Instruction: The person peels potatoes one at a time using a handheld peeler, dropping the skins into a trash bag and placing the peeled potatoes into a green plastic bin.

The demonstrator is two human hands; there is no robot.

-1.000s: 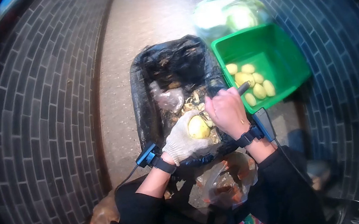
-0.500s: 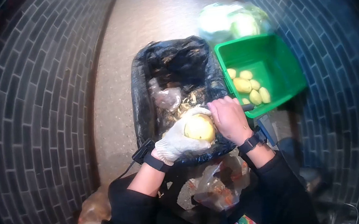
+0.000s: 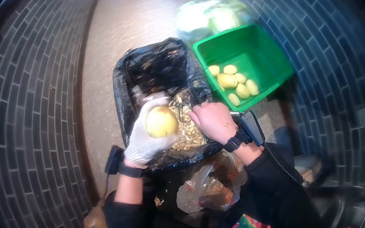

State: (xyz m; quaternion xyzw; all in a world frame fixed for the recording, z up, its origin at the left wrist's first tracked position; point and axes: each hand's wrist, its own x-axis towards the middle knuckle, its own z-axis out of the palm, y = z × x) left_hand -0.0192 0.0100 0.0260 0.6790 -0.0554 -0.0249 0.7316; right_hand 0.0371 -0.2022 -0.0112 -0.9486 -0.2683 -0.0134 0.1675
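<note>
My left hand, in a white knit glove, cups a large pale yellow potato with its peeled face turned up. My bare right hand is closed around a peeler, its dark head showing just past the fingers, apart from the potato. Most of the handle is hidden in the fist. Both hands are over a bin lined with a black bag. Peelings lie in the bin below them, beside a crumpled clear plastic bag partly covered by the glove.
A green tub with several peeled potatoes stands right of the bin. Behind it are wrapped cabbages. A clear plastic bag lies near my lap. Brick walls flank both sides.
My left hand has moved left with the potato, away from my right hand. The right hand has shifted left and turned with the peeler. The whole view has shifted slightly.
</note>
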